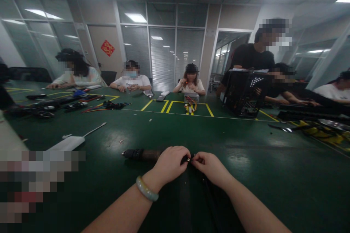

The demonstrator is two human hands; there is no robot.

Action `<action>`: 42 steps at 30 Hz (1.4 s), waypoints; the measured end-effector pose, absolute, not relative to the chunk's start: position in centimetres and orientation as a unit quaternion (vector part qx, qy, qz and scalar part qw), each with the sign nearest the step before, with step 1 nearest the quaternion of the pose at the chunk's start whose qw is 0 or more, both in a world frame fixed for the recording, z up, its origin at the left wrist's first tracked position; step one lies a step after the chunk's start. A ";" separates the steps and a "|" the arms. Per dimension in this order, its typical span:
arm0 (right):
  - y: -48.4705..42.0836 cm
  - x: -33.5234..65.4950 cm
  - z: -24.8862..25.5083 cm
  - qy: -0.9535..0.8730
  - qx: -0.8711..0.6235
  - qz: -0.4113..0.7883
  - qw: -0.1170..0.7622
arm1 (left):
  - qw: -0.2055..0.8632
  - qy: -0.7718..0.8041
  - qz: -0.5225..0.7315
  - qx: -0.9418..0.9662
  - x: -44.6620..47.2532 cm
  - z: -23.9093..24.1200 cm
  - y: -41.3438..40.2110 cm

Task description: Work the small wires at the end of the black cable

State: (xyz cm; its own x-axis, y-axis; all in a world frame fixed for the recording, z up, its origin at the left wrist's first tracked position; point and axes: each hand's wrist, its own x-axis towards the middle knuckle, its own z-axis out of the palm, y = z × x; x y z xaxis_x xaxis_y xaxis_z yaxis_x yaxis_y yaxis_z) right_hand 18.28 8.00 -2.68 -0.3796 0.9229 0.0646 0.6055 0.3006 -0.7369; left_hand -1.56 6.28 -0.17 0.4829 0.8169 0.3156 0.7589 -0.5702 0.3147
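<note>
Near the middle of the front table, my left hand (172, 162) is closed, its thumb and fingers pinching a small dark part with a shiny brass-coloured end (188, 160). My right hand (209, 167) meets it from the right, fingertips pressed together at that end; what they grip is too small to make out. Behind my left hand lies a dark tool like an electric screwdriver (142, 154), its metal tip pointing left. Its rear end is hidden by the hand. A black cable or rod (207, 193) runs toward me below my right hand.
On the green table (240, 134), a white paper-like piece (69, 142) lies at left. Dark parts and cables (109, 105) lie farther left. A black computer case (244, 93) stands at right, near black and yellow cables (314, 129). Several people sit or stand around the far side.
</note>
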 end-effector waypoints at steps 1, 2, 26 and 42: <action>8.0 18.3 -2.8 -0.768 -0.497 0.317 0.251 | 0.064 0.460 0.224 0.857 -1.5 -0.2 6.3; 8.1 18.3 -2.9 -0.769 -0.495 0.316 0.252 | 0.062 0.461 0.227 0.856 -1.5 -0.2 6.2; 7.9 18.3 -1.9 -0.770 -0.495 0.335 0.224 | 0.052 0.455 0.208 0.864 -1.6 -0.2 6.5; 8.2 18.5 -2.1 -0.768 -0.500 0.344 0.204 | 0.046 0.450 0.227 0.862 -1.6 -0.4 6.4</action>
State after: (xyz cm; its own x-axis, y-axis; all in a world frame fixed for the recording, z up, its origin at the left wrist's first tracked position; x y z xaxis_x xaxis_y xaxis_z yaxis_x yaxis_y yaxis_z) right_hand 18.47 8.22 -2.14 -0.4157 0.9090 -0.0300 0.6282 0.2631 -0.7322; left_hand -1.63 6.43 -0.37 0.4915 0.7972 0.3507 0.7551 -0.5907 0.2845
